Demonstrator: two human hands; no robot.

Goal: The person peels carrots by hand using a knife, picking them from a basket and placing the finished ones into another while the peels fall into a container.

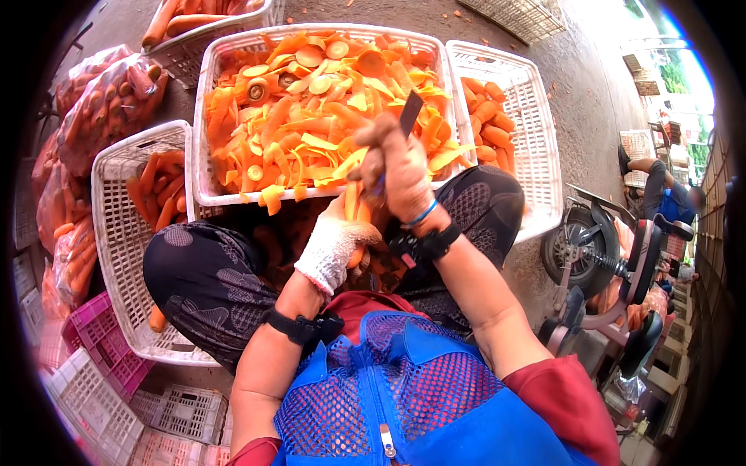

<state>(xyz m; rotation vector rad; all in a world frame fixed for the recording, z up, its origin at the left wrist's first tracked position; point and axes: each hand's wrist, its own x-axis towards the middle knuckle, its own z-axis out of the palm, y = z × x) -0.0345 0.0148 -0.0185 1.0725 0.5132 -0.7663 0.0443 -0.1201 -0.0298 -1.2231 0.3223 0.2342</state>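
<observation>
My left hand [339, 239], in a white knit glove, is closed around a carrot [355, 203] above my lap. My bare right hand [395, 167], with a blue band at its wrist, grips a knife-like tool [411, 113] whose flat dark end sticks up past the fingers. The fist hides the rest of that tool, and its working edge cannot be made out. Both hands are close together at the near edge of a white crate [326, 31] heaped with orange peelings and cut carrot ends [311, 109].
Carrots lie in white crates on the left [141, 299] and right [536, 147]. Bagged carrots [101, 116] are piled at far left, above a purple crate [109, 342]. A wheeled vehicle [579, 248] stands at right. Farther off is another person [674, 203].
</observation>
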